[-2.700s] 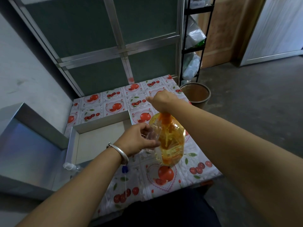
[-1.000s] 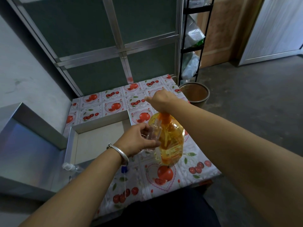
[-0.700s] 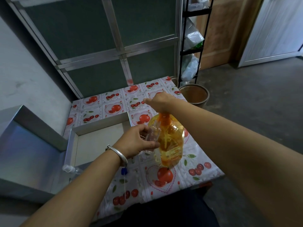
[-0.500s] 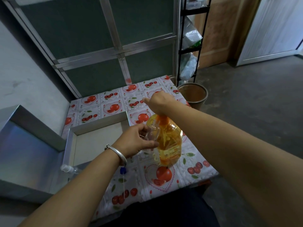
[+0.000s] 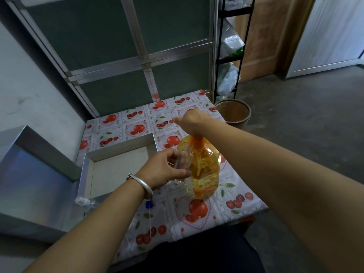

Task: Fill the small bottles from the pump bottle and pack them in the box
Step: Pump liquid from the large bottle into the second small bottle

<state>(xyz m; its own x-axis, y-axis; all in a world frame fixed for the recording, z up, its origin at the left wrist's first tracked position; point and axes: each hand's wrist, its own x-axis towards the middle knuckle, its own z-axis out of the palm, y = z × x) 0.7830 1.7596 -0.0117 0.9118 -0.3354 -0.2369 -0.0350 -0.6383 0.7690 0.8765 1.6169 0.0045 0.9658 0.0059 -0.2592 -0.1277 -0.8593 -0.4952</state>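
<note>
Early in the job, by the look of it. Left hand [image 5: 163, 170] gripping a small clear bottle [image 5: 182, 164] against the pump bottle [image 5: 204, 168]; right hand [image 5: 192, 122] curled over the orange pump. Box [image 5: 118, 152] bare inside; filling and packing remain.

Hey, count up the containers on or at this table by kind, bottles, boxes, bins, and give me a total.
Large clear pump bottle of yellow liquid with orange pump: 1
Small clear plastic bottles: 2, one held, one lying by the box
Open silver box: 1
Round brown bin on the floor: 1
Total: 5
</note>
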